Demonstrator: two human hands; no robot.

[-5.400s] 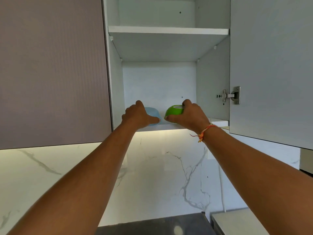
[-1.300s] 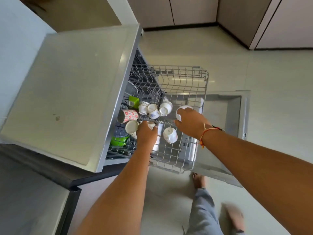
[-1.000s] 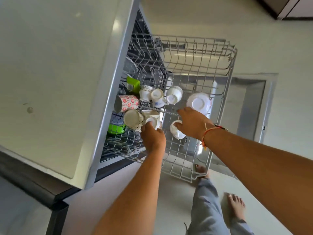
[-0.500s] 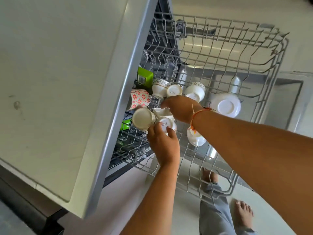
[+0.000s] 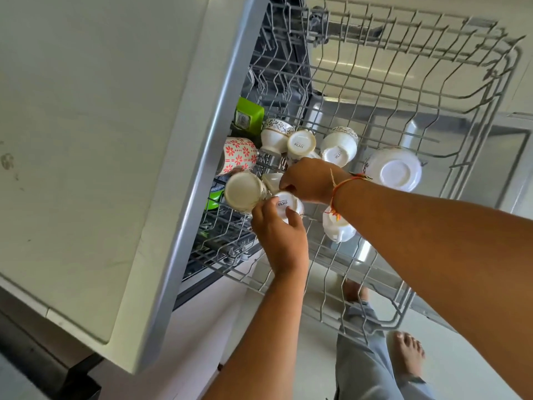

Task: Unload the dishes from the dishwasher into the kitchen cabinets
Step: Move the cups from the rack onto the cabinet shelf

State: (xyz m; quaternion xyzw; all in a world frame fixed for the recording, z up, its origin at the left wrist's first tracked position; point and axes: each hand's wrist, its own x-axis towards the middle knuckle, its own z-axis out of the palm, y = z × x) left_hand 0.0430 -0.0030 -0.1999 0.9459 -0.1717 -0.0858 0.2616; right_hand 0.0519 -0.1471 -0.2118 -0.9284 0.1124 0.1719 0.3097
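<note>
The grey wire upper rack (image 5: pixel 450 90) is pulled out of the dishwasher and holds several upturned cups. My left hand (image 5: pixel 278 235) grips a small white cup (image 5: pixel 288 202) by its base. Just above it, my right hand (image 5: pixel 310 180) curls its fingers round another white cup (image 5: pixel 272 181), mostly hidden by the hand. Around them sit a cream cup (image 5: pixel 243 192), a red-flowered mug (image 5: pixel 239 155), patterned white cups (image 5: pixel 275 134) (image 5: pixel 339 147), a white bowl (image 5: pixel 393 168) and a white cup (image 5: pixel 337 229) lying under my right wrist.
The pale countertop (image 5: pixel 86 140) overhangs the rack's left side. A green container (image 5: pixel 249 116) and a green bowl (image 5: pixel 213 197) sit deep at the rack's left. The open dishwasher door (image 5: pixel 516 168) lies below the rack. My bare foot (image 5: pixel 406 353) stands on the floor.
I went from the wall cabinet, where I held a blue and a green bowl, down to the rack. In the last half second both hands stayed on the cups and the view moved closer.
</note>
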